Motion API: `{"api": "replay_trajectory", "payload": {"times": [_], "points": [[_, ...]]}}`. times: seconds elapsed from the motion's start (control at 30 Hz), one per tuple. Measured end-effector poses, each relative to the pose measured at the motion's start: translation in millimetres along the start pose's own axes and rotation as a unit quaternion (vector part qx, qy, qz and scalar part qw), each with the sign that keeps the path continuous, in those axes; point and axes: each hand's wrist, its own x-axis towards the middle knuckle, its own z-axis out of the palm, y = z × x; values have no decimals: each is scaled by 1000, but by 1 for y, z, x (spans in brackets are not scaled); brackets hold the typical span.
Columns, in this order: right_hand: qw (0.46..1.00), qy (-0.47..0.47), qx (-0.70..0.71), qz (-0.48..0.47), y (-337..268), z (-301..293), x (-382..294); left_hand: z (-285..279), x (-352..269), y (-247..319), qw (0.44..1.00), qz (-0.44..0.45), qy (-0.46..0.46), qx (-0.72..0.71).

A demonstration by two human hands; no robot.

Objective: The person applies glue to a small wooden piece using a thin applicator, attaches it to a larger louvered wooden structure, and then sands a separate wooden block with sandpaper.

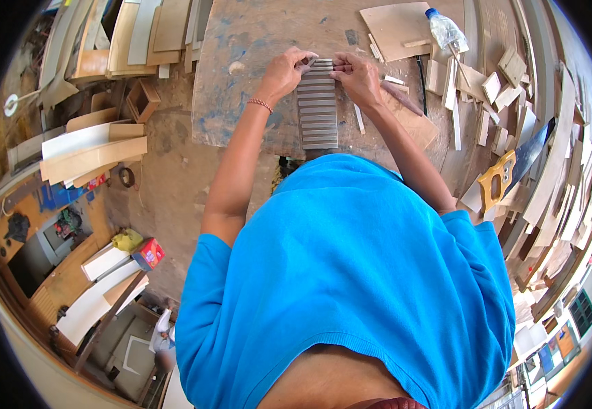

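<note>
A narrow grey slatted panel (pixel 318 110), with several parallel strips across it, lies on the worn wooden worktop (pixel 245 66) before me. My left hand (pixel 290 71) has its fingertips at the panel's far left corner, by the end of a strip. Across from it, my right hand (pixel 356 74) pinches at the far right edge. Both hands seem to hold the ends of one thin strip (pixel 321 65) at the panel's far end, though the fingers partly cover it. A dark brown tapered piece (pixel 402 98) lies just right of my right hand.
A thin board (pixel 396 30) and a plastic bottle with a blue cap (pixel 447 31) lie at the far right. Wood offcuts crowd the right side, with a handsaw (pixel 498 181) among them. Stacked boards (pixel 94 153) stand at left. Another person (pixel 164 337) is at lower left.
</note>
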Motion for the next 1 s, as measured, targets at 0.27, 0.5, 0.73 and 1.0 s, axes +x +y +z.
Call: {"api": "replay_trajectory", "payload": {"times": [0.27, 0.5, 0.73, 1.0], "points": [[1000, -9, 4, 1, -5, -2, -2, -5, 4, 7, 998, 36, -31, 41], [1000, -12, -15, -13, -12, -2, -4, -5, 1, -2, 999, 37, -23, 2], [988, 19, -114, -101, -9, -1, 1, -19, -23, -21, 977, -81, 49, -190], [960, -74, -235, -135, 2, 13, 16, 10, -80, -3, 963, -144, 168, -156]]}}
